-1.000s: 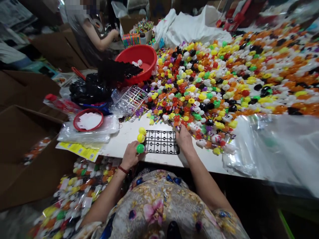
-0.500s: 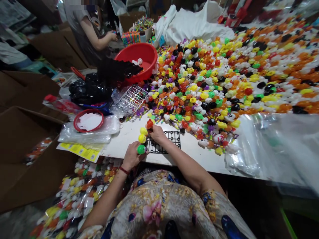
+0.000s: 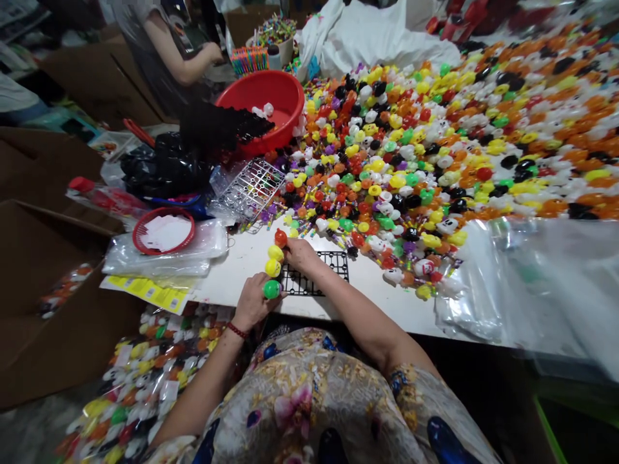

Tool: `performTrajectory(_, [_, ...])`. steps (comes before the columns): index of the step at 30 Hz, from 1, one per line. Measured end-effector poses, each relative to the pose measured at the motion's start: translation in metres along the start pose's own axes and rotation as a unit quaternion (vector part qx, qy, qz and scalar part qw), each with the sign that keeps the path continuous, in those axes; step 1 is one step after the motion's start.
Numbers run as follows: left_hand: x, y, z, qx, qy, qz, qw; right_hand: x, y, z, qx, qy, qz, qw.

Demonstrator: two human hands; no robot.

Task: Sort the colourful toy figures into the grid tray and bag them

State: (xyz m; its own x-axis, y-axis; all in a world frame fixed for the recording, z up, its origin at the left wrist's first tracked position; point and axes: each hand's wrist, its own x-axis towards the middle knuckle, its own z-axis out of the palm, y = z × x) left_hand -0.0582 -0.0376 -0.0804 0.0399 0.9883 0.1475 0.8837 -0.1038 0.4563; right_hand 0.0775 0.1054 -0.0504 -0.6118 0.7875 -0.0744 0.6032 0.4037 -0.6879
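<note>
On my left, a red basket (image 3: 137, 240) with white paper (image 3: 167, 232) in it sits on clear plastic bags (image 3: 213, 238), and a yellow sheet (image 3: 145, 292) sticks out from under them towards me. Just beyond the basket I see a bottle (image 3: 113, 201) with a red cap, lying on its side, and a shiny black bag (image 3: 162, 167). A big red tub (image 3: 290, 96) stands further off, something black and ragged (image 3: 220, 129) partly across it. Past that, a co-worker (image 3: 167, 55) holds one forearm forward. An open cardboard box (image 3: 29, 322) is at my far left; more clear bags (image 3: 478, 290) lie to my right. A crumpled white sheet (image 3: 372, 38) lies at the back.
</note>
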Motion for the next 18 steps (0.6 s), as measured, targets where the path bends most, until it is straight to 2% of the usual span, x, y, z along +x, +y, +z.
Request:
performTrajectory(6, [0.0,-0.001,0.001,0.005,-0.007,0.002,1.0,0.002,-0.002,0.002,-0.015,-0.002,0.001,1.0])
performTrajectory(14, [-0.001,-0.001,0.002,0.004,-0.009,0.004,1.0,0.002,0.012,-0.007,0.005,-0.013,-0.011,1.0])
performTrajectory(18, [-0.001,-0.002,0.003,0.008,-0.007,0.011,1.0,-0.004,0.014,-0.001,0.0,-0.006,-0.025,1.0])
